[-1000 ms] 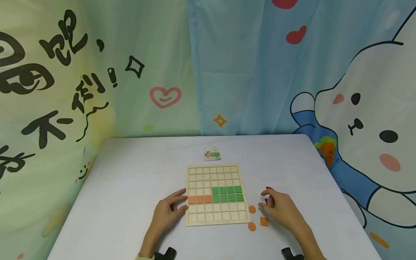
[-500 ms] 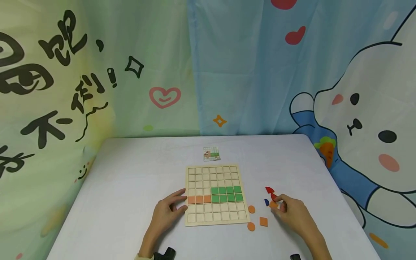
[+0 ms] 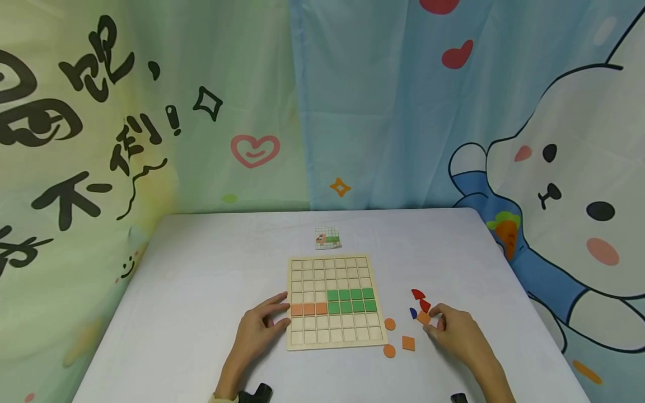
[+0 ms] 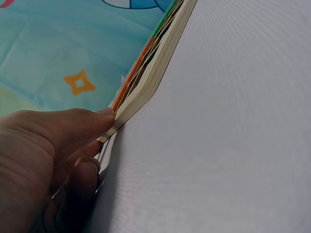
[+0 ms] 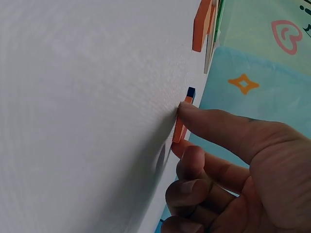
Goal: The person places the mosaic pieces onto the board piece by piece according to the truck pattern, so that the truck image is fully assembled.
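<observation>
A wooden grid board [image 3: 339, 337] lies flat in the head view, with orange squares [image 3: 309, 309] and green squares [image 3: 351, 301] set in two of its rows. Against its left edge rest the thumb and fingertips of my left hand [image 3: 256, 330]; the left wrist view shows the thumb touching the board's rim [image 4: 153, 87]. To the right of the board, my right hand [image 3: 456, 333] pinches an orange square tile [image 3: 423, 317] between thumb and index finger, low over the tabletop. Just beyond that tile are a small blue piece [image 3: 413, 313] and two red pieces [image 3: 418, 294].
Two orange round pieces [image 3: 389, 351] and another orange square tile [image 3: 409, 343] lie between the board and my right hand. Behind the board sits a small printed grid card [image 3: 328, 238]. A patterned curtain [image 3: 363, 112] hangs behind the white table [image 3: 211, 263].
My right hand has moved slightly right and toward me, uncovering the red and blue pieces, and has come to the orange square tile. My left hand stays at the board's edge.
</observation>
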A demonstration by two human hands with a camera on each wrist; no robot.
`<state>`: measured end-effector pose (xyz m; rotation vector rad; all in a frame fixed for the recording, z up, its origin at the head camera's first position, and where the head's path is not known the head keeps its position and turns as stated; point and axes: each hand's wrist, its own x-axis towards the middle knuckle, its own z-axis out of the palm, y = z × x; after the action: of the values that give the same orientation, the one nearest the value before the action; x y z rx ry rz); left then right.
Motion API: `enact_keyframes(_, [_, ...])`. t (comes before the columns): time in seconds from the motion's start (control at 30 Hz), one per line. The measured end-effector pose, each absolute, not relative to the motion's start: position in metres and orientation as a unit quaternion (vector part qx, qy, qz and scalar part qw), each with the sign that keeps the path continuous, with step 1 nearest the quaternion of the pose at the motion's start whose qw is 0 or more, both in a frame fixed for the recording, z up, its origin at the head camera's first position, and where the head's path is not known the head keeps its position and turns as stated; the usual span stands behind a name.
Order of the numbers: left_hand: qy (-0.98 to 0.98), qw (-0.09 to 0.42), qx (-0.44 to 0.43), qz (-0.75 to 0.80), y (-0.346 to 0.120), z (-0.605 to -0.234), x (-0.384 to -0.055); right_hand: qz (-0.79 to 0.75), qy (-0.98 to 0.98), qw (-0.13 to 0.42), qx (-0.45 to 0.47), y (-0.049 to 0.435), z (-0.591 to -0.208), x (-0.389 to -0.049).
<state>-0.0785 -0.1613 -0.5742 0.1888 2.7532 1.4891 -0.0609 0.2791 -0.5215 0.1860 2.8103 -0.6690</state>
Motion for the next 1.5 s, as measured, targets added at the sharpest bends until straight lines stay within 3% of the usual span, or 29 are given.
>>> enact_keyframes(1.5, [0.875, -0.006, 0.063, 0.481, -0.1609, -0.5771, -0.0794, -0.245, 0.963, 0.102, 0.047, 0.2743, -0.5172, -0.0640])
